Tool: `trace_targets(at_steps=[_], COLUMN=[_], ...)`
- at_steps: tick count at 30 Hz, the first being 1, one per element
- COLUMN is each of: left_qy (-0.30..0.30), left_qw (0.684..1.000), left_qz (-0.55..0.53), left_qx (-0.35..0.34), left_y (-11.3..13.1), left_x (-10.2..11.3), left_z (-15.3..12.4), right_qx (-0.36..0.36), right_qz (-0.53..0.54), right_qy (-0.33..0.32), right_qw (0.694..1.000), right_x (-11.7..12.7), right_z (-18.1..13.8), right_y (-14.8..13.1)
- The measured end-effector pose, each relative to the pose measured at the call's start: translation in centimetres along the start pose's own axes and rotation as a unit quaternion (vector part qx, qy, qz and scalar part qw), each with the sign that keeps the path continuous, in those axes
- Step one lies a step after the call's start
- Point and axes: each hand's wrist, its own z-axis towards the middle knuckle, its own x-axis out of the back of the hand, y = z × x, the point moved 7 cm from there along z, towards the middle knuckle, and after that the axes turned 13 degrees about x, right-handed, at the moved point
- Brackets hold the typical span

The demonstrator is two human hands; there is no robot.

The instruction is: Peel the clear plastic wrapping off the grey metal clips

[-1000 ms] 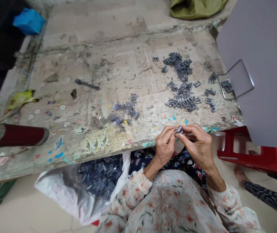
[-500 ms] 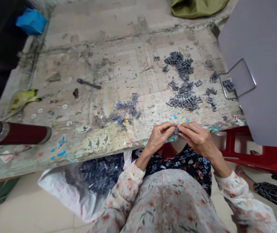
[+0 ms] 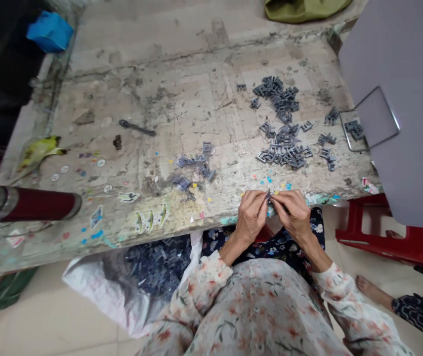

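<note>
At the table's front edge, my left hand and my right hand meet fingertip to fingertip. Both pinch a small dark grey plastic part, mostly covered by the fingers. Beyond my hands lies a loose heap of small grey plastic parts, with another pile of them farther back. A few more grey parts, with dark scraps beside them, lie to the left of my hands.
A worn wooden table spans the view. On the left are a dark red flask, a banana peel and a dark grey rod. Below the edge sits a white sack of dark pieces. A red stool and another person's foot are at right.
My hands have turned more upright around the small part, its tip now showing above the fingers. The right forearm has swung inward. The view has shifted slightly.
</note>
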Motion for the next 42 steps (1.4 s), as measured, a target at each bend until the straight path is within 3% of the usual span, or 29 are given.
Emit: trace_targets(at_steps=[9, 20, 25, 29, 33, 35, 38, 40, 42], left_qy=[0.004, 0.022, 0.004, -0.003, 0.071, 0.112, 0.152, 0.193, 0.239], left_qw=[0.997, 0.987, 0.994, 1.0, 0.995, 0.985, 0.962, 0.947, 0.939], left_qz=[0.062, 0.121, 0.09, -0.005, 0.0, 0.072, 0.176, 0.213, 0.216], left_qx=[-0.042, -0.105, -0.065, -0.012, 0.077, 0.112, 0.142, 0.142, 0.124], left_y=[-0.2, -0.3, 0.4, 0.0, -3.0, -4.6, -5.9, -5.5, -4.2], left_x=[-0.6, -1.3, -0.3, 1.8, 6.0, 8.5, 11.6, 13.0, 13.4], left_z=[-0.6, -1.1, -0.5, 0.9, 3.2, 4.3, 5.3, 5.3, 4.9], right_qx=[-0.049, -0.027, -0.027, -0.045, -0.086, -0.106, -0.119, -0.123, -0.116], right_qz=[-0.046, -0.067, -0.027, 0.0, -0.094, -0.125, -0.134, -0.133, -0.138], right_qy=[0.015, 0.0, -0.025, -0.033, 0.021, 0.018, -0.064, -0.1, -0.078], right_qw=[0.998, 0.997, 0.999, 0.998, 0.992, 0.986, 0.982, 0.978, 0.98], right_x=[-1.0, -1.4, -0.6, 1.7, 4.3, 4.1, 2.1, 1.1, 1.2], right_z=[-1.4, -1.5, -0.7, 1.1, 5.1, 7.4, 10.0, 10.7, 10.7], right_y=[0.3, -0.1, -0.3, 2.0, 7.8, 10.7, 13.6, 14.1, 13.4])
